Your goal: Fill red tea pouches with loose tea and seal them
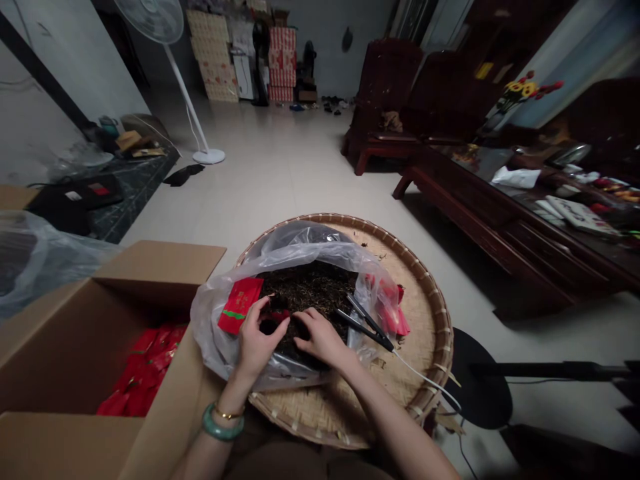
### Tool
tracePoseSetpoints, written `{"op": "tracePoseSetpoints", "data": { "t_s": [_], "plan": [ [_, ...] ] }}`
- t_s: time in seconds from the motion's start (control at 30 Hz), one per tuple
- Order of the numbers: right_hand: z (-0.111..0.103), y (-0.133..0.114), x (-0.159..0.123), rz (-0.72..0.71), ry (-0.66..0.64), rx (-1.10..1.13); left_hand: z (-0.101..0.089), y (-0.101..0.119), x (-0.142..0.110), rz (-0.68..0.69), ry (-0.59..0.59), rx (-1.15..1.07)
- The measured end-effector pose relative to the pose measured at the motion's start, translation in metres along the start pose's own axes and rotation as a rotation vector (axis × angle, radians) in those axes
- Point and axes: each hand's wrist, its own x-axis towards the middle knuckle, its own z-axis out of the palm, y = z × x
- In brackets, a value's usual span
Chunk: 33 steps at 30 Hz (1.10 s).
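Observation:
A clear plastic bag (213, 333) of dark, dry tea leaves (320, 283) lies opened out on a round woven bamboo tray (435, 300). My left hand (257, 343) is curved, thumb and fingers around a small red packet (283, 314) mostly hidden by the hand and in shadow. Beside it, my right hand (323, 339) rests over the leaves with thumb and fingers apart, its fingertips near the packet. A flat red pouch (241, 305) with a green stripe lies on the bag's left side. Right of my hands rests a black hand-held sealing clamp (370, 330) with a white cord.
An open cardboard box (160, 260) holding red packets (145, 367) stands at left. More red pouches (395, 310) lie at the tray's right. A black round base (480, 380) is on the floor. Beyond are a white fan (207, 156) and a dark wooden table (480, 207).

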Motion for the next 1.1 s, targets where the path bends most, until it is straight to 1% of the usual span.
{"op": "tracePoseSetpoints", "data": {
  "t_s": [0.1,0.27,0.43,0.53,0.6,0.67,0.73,0.8,0.93,1.0,1.03,1.1],
  "plan": [
    [-0.001,-0.004,0.001,0.004,-0.049,-0.054,0.001,0.0,0.0,0.005,-0.007,0.003],
    [-0.001,-0.004,0.004,0.082,-0.038,-0.069,-0.002,0.001,-0.001,0.009,-0.017,-0.003],
    [0.0,0.0,0.003,0.019,-0.056,-0.026,-0.001,-0.001,-0.002,0.007,-0.02,0.013],
    [0.002,0.002,0.005,0.041,-0.028,0.008,0.0,0.0,-0.002,0.011,-0.019,0.006],
    [0.002,0.006,0.005,0.064,0.048,0.099,0.0,0.0,-0.002,0.015,-0.021,0.002],
    [0.0,0.013,0.004,0.108,0.135,0.258,-0.001,0.001,-0.002,0.023,-0.025,0.003],
    [-0.004,0.021,0.002,0.169,0.189,0.401,0.0,0.001,-0.002,0.036,-0.033,0.006],
    [-0.009,0.029,-0.001,0.222,0.205,0.471,0.002,0.003,-0.002,0.058,-0.045,0.008],
    [-0.02,0.041,-0.007,0.286,0.206,0.572,0.007,0.007,-0.003,0.113,-0.082,0.019],
    [-0.024,0.041,-0.009,0.278,0.2,0.605,0.008,0.009,-0.002,0.13,-0.095,0.03],
    [-0.025,0.038,-0.009,0.252,0.198,0.592,0.008,0.009,-0.002,0.134,-0.096,0.033],
    [-0.022,0.03,-0.008,0.154,0.18,0.484,0.007,0.009,-0.002,0.133,-0.092,0.032]
  ]
}}
